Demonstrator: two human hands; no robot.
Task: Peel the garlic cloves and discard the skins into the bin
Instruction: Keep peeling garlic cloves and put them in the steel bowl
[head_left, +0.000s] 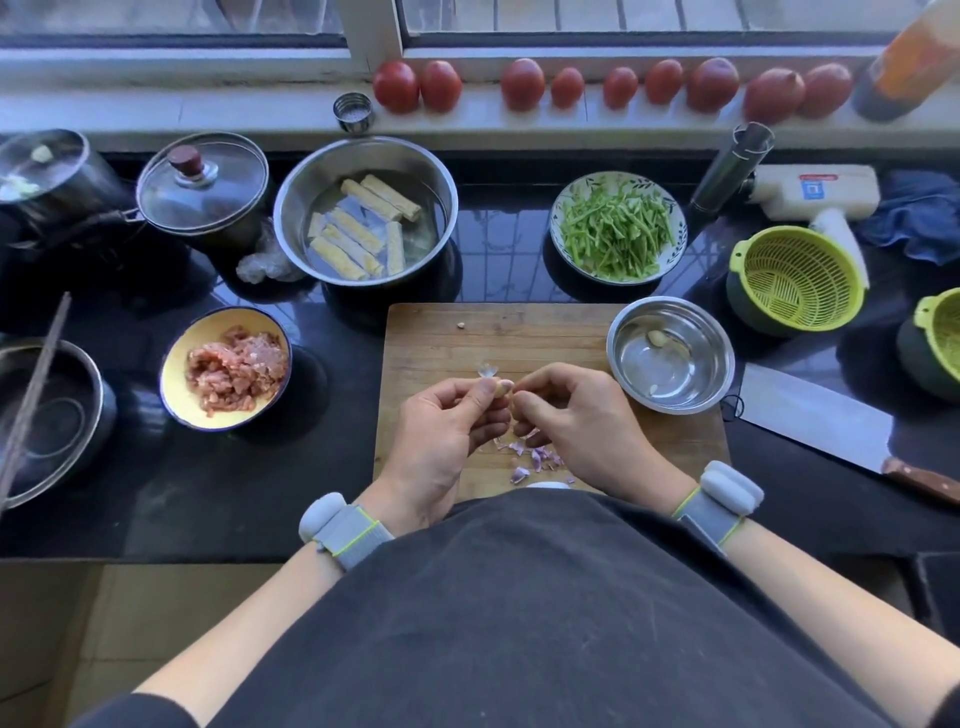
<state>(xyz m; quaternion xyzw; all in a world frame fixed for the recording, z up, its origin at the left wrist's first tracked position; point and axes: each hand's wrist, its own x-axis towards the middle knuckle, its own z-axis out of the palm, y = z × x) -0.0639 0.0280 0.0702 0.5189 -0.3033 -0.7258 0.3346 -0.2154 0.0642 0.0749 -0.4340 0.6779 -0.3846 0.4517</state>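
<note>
Over the wooden cutting board (519, 338), my left hand (447, 436) and my right hand (576, 415) meet fingertip to fingertip and pinch one pale garlic clove (502, 387) between them. A thin scrap of skin (487, 370) lies just beyond the fingers. Purple-white garlic skins (535, 458) lie scattered on the board below my hands. A small steel bowl (623, 332) at the board's right corner holds a peeled clove (657, 338). One small bit (460, 325) lies near the board's far edge. No bin is in view.
A cleaver (815, 415) lies right of the board. Around it stand a yellow bowl of minced meat (228, 366), a steel basin with tofu rolls (363, 208), a plate of green strips (618, 228), green colanders (797, 275), pots at the left and tomatoes (524, 83) on the sill.
</note>
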